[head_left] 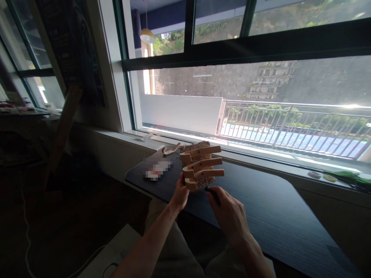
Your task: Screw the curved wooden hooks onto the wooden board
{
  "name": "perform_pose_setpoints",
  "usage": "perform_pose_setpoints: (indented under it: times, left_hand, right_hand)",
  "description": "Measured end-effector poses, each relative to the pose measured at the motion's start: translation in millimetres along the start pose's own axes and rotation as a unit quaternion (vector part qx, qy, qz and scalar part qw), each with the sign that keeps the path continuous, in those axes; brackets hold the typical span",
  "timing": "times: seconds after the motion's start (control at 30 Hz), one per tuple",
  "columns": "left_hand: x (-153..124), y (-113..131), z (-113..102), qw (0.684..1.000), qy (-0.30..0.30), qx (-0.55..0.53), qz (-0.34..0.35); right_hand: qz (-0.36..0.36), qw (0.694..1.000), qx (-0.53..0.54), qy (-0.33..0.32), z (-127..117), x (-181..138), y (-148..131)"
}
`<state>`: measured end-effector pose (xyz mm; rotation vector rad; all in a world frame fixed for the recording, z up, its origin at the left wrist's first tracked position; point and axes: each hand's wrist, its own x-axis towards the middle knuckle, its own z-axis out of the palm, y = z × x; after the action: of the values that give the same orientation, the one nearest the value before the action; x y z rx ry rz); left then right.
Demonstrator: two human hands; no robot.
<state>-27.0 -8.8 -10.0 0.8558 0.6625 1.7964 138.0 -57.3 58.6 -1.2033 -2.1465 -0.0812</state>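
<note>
A wooden piece (203,164) with several pale curved strips fixed across a rough, bristly body is held up over the near edge of the dark table. My left hand (181,193) grips it from the lower left, fingers mostly hidden behind it. My right hand (228,208) is closed around the dark handle (214,195) of a small tool whose tip meets the lower edge of the wooden piece; the tool's kind cannot be made out. On the table behind lies a loose curved wooden strip (171,149), apart from both hands.
The dark table (261,200) stretches to the right under a large window. A blurred flat item (158,170) lies on its left part. Green stuff (348,178) sits on the sill at the right. A wooden plank (63,131) leans at the left, and a white cable (27,231) runs along the floor.
</note>
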Motion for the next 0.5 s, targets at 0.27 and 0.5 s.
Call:
perform_pose_setpoints:
  times: [0.27, 0.5]
  left_hand:
    - [-1.3, 1.1, 2.1, 1.0, 0.009, 0.009, 0.007]
    - [-1.9, 2.9, 5.1, 1.0, -0.002, 0.008, 0.009]
  right_hand:
    - [-0.032, 0.999, -0.019, 0.005, -2.6, 2.6, 2.0]
    - [-0.019, 1.0, -0.003, 0.016, -1.6, 2.0, -0.5]
